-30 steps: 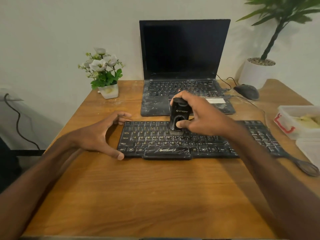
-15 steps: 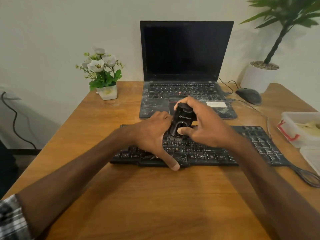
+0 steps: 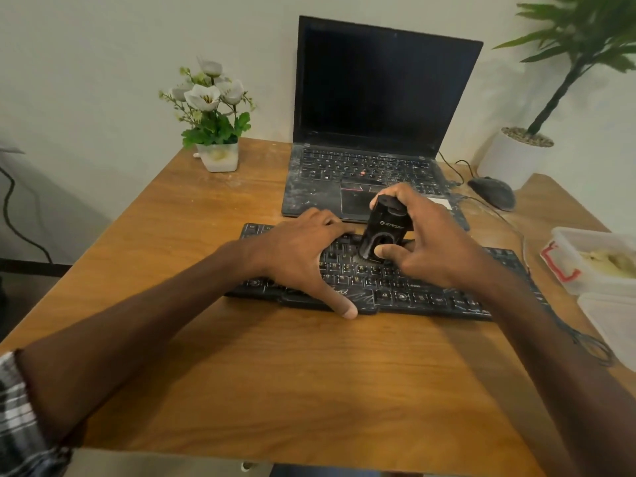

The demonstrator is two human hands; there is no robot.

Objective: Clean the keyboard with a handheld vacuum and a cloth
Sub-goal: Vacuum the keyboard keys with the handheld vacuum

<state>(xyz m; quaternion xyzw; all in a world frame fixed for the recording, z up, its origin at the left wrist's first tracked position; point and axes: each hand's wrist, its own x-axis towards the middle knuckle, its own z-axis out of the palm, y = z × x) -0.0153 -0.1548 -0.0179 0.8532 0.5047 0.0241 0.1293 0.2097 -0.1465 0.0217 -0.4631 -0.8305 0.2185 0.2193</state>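
right hand [image 3: 437,246] grips vacuum [image 3: 385,232] on keyboard [image 3: 430,294], left hand [image 3: 296,256] spread flat, wooden desk [image 3: 309,373] against pale wall [image 3: 103,63].

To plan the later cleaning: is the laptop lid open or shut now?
Open. The laptop screen stands up, dark, behind the keyboard, and its dusty keys show.

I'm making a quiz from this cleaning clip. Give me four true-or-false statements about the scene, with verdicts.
The right hand grips the handheld vacuum, nozzle down on the keyboard. True.
The left hand is lifted clear of the keyboard. False: it rests on the keys.
The laptop screen is dark. True.
The mouse sits left of the laptop. False: it sits to its right.
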